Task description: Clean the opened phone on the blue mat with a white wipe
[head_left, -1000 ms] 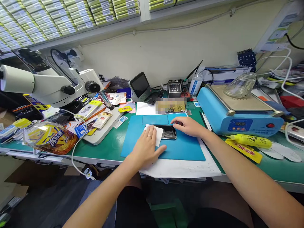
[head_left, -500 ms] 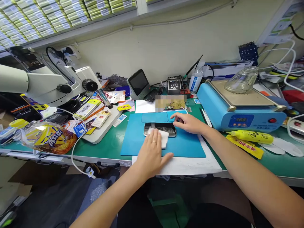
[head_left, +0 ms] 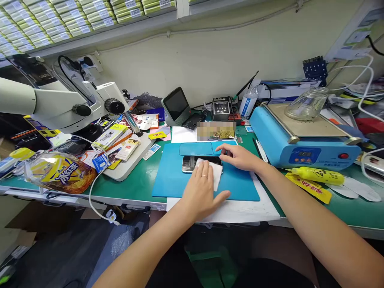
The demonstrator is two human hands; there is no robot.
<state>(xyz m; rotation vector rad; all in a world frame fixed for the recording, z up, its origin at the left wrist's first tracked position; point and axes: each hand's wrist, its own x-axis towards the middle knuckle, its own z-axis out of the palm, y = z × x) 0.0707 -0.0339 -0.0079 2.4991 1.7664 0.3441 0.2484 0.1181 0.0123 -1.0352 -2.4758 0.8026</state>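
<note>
Rightward along the phone (head_left: 188,163) - that is where the left hand (head_left: 204,194) and its cloth (head_left: 217,174) have slid since half a second ago, baring the screen's left end.

From the head view, the left hand lies flat and open, fingers together, thumb splayed, pressing the cloth onto the phone's right half. The right hand (head_left: 238,157) rests its fingertips at the phone's far right corner, pinning it without gripping. The two hands are close but apart. The phone lies face up on the mat (head_left: 171,180), near its back edge.

The wipe likely goes best with even, light pressure in long strokes the length of the glass, while the right fingertips stop the phone skating.

The cloth is white, soft and rumpled at its free corner. The phone is a dark, glossy slab with rounded corners, mirroring the ceiling lights. The mat is blue, matte and rubbery-looking, with a shallow recessed tray moulded in behind the phone.
</note>
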